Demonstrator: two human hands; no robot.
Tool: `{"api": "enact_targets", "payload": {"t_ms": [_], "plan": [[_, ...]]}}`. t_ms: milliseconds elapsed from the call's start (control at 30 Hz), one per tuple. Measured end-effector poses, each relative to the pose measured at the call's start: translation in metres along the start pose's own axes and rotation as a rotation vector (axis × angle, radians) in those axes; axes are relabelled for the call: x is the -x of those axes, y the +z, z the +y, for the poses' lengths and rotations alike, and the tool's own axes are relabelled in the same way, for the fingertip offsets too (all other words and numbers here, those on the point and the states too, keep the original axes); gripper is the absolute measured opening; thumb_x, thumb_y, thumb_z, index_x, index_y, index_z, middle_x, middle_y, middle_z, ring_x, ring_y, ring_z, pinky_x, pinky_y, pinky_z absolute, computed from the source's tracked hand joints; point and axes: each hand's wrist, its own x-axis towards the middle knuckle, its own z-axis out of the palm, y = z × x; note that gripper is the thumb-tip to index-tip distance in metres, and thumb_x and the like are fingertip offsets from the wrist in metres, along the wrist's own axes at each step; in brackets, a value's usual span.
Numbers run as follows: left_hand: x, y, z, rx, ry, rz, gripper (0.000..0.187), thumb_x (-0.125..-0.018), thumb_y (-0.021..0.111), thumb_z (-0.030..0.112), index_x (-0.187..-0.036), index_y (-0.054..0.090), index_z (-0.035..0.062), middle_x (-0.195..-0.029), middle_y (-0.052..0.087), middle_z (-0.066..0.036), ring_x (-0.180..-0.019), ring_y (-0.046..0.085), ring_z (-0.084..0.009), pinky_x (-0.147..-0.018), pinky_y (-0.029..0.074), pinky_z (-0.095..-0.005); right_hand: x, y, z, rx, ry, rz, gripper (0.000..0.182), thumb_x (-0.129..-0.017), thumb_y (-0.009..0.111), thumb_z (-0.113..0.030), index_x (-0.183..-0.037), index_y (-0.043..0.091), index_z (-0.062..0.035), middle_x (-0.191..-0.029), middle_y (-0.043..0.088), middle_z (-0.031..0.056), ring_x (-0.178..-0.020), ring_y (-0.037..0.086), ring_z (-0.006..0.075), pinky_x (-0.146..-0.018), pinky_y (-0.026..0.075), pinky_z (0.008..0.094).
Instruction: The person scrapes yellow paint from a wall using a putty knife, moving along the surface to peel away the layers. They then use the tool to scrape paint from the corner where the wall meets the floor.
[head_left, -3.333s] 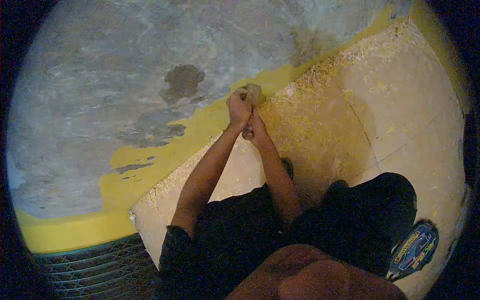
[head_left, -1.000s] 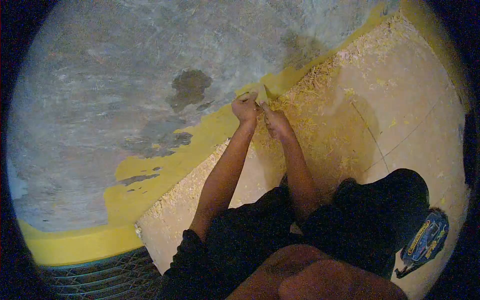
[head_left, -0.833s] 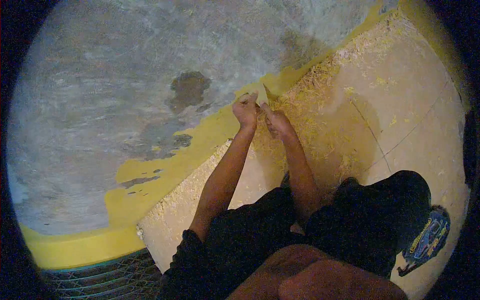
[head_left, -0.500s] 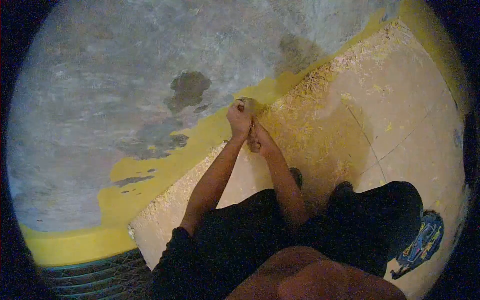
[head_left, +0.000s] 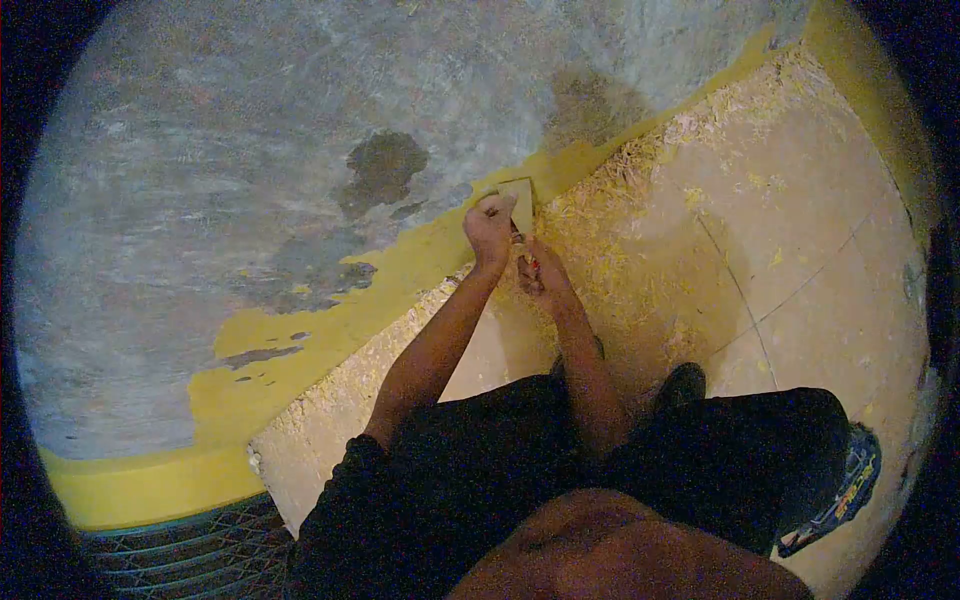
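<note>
I crouch at the foot of a wall. Both hands grip a paint scraper (head_left: pixel 520 205) whose flat blade presses on the yellow paint band (head_left: pixel 400 260) low on the wall. My left hand (head_left: pixel 489 226) is closed high on the tool, just behind the blade. My right hand (head_left: pixel 538 270) is closed on the handle just below, near the floor. Above the band the wall (head_left: pixel 250 120) is scraped to bare grey. Yellow paint flakes (head_left: pixel 620 190) lie heaped along the base of the wall.
The tiled floor (head_left: pixel 800 200) runs off to the right, dusted with flakes. A metal grille (head_left: pixel 190 550) sits at the lower left by the wall. A blue printed object (head_left: pixel 850 485) lies by my right knee. My dark trousers fill the bottom of the view.
Both hands have stayed on the scraper and worked it back and forth along the paint edge. In the last half second the blade has come up flat against the wall and shows clearly.
</note>
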Motion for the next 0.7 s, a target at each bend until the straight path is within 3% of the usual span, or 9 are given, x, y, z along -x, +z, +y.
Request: {"api": "enact_targets", "payload": {"t_ms": [67, 133, 167, 267, 333, 367, 467, 533, 700], "plan": [[0.000, 0.004, 0.006, 0.129, -0.111, -0.038, 0.029, -0.081, 0.074, 0.024, -0.066, 0.063, 0.0026, -0.058, 0.053, -0.001, -0.056, 0.047, -0.0104, -0.051, 0.040, -0.0295, 0.000, 0.001, -0.001, 0.050, -0.056, 0.011, 0.027, -0.095, 0.053, -0.041, -0.095, 0.060, -0.0149, -0.051, 0.042, -0.0032, -0.035, 0.033, 0.0086, -0.034, 0.026, 0.0243], [-0.007, 0.012, -0.006, 0.221, -0.182, 0.070, 0.030, -0.082, 0.074, 0.018, -0.061, 0.059, 0.0030, -0.057, 0.053, 0.003, -0.053, 0.048, -0.0076, -0.051, 0.041, -0.0292, 0.010, 0.016, -0.013, 0.097, -0.113, 0.022, 0.027, -0.095, 0.054, -0.041, -0.095, 0.060, -0.0149, -0.051, 0.041, -0.0036, -0.035, 0.032, 0.0083, -0.033, 0.024, 0.0232], [-0.007, 0.012, -0.008, 0.219, -0.183, 0.070, 0.030, -0.082, 0.074, 0.018, -0.061, 0.059, 0.0030, -0.057, 0.053, 0.003, -0.053, 0.048, -0.0076, -0.051, 0.041, -0.0292, 0.018, 0.026, -0.024, 0.238, -0.113, 0.139, 0.027, -0.093, 0.056, -0.041, -0.095, 0.061, -0.0143, -0.050, 0.040, -0.0041, -0.034, 0.031, 0.0079, -0.033, 0.023, 0.0231], [-0.007, 0.012, -0.012, 0.224, 0.033, 0.038, 0.032, -0.082, 0.074, 0.017, -0.060, 0.056, 0.0036, -0.058, 0.048, 0.006, -0.053, 0.041, -0.0060, -0.049, 0.034, -0.0278, 0.005, 0.007, -0.034, 0.445, -0.108, 0.273, 0.027, -0.091, 0.060, -0.040, -0.095, 0.062, -0.0131, -0.049, 0.038, -0.0046, -0.033, 0.029, 0.0073, -0.032, 0.022, 0.0237], [-0.008, 0.018, -0.016, 0.393, -0.211, 0.022, 0.033, -0.083, 0.074, 0.019, -0.060, 0.056, 0.0048, -0.059, 0.046, 0.007, -0.054, 0.036, -0.0056, -0.050, 0.029, -0.0268, 0.001, 0.008, -0.035, 0.511, -0.103, 0.290, 0.028, -0.090, 0.062, -0.040, -0.095, 0.062, -0.0126, -0.049, 0.038, -0.0046, -0.033, 0.030, 0.0071, -0.032, 0.022, 0.0244], [-0.007, 0.017, -0.019, 0.394, -0.214, 0.024, 0.033, -0.083, 0.074, 0.019, -0.060, 0.056, 0.0048, -0.059, 0.046, 0.007, -0.054, 0.036, -0.0056, -0.050, 0.029, -0.0268, 0.000, 0.008, -0.035, 0.537, -0.106, 0.306, 0.029, -0.090, 0.063, -0.040, -0.093, 0.063, -0.0117, -0.048, 0.038, -0.0046, -0.033, 0.030, 0.0068, -0.032, 0.023, 0.0247], [-0.007, 0.011, -0.002, 0.316, -0.201, 0.012, 0.033, -0.083, 0.074, 0.020, -0.060, 0.054, 0.0063, -0.058, 0.046, 0.006, -0.052, 0.038, -0.0055, -0.048, 0.033, -0.0260, 0.003, 0.016, -0.038, 0.587, -0.130, 0.325, 0.030, -0.089, 0.064, -0.040, -0.091, 0.063, -0.0103, -0.047, 0.039, -0.0046, -0.033, 0.031, 0.0066, -0.032, 0.022, 0.0253], [-0.005, 0.014, -0.011, 0.561, -0.427, -0.068, 0.033, -0.084, 0.073, 0.021, -0.061, 0.054, 0.0074, -0.058, 0.048, 0.005, -0.050, 0.042, -0.0061, -0.047, 0.039, -0.0245, 0.000, 0.015, -0.034, 0.606, -0.138, 0.321, 0.030, -0.089, 0.063, -0.040, -0.090, 0.064, -0.0098, -0.046, 0.039, -0.0044, -0.032, 0.031, 0.0066, -0.032, 0.022, 0.0257], [-0.009, 0.020, -0.036, 0.583, -0.372, -0.075, 0.032, -0.085, 0.072, 0.023, -0.063, 0.056, 0.0067, -0.059, 0.050, 0.003, -0.050, 0.047, -0.0074, -0.047, 0.045, -0.0241, -0.005, 0.005, -0.035, 0.808, -0.212, 0.378, 0.027, -0.092, 0.060, -0.035, -0.096, 0.067, -0.0088, -0.047, 0.042, -0.0036, -0.034, 0.033, 0.0062, -0.033, 0.023, 0.0255]]}}
